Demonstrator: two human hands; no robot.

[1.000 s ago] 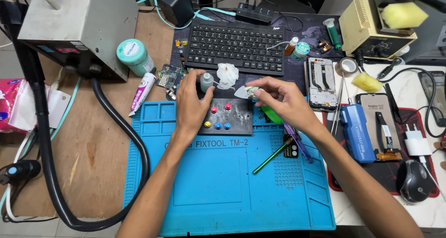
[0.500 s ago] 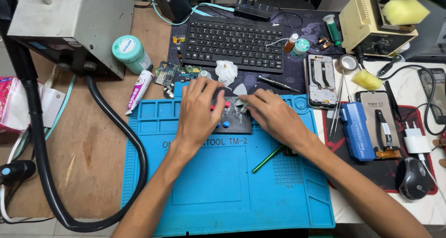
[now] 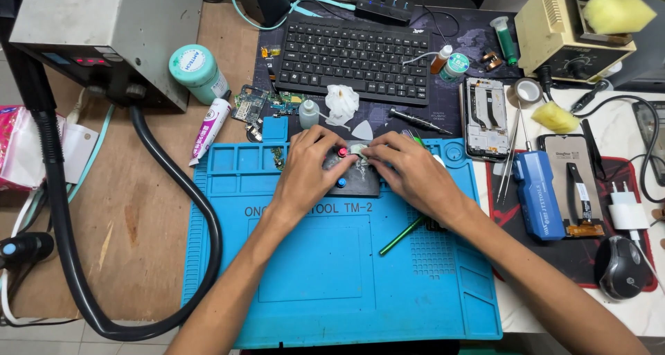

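The near half of the blue mat (image 3: 332, 286) lies open. A keyboard (image 3: 353, 50), small bottle (image 3: 309, 112) and black hose (image 3: 173, 189) crowd its far and left edges.

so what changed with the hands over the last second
The right hand dropped from above the mat's top edge onto the dark holder plate; its white piece and green tool no longer show. The left hand closed in flat beside it. The blue mat, keyboard and green stick stayed put.
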